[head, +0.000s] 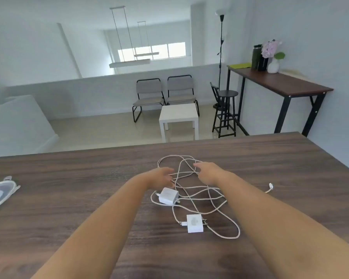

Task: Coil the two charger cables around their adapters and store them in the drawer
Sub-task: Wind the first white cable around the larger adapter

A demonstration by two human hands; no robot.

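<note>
Opening step: untangling. Cables [191, 190] heaped mid-table [69, 198], both adapters [168, 196] at 6 o'clock of hands. Left hand [161, 177], right hand [209, 173] over tangle, grasp unclear. Next: separate strands.

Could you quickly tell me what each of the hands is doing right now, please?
Left hand: open, fingers at the tangled cables, no clear grip.
Right hand: open, fingers relaxed over the cables, holding nothing.
</note>
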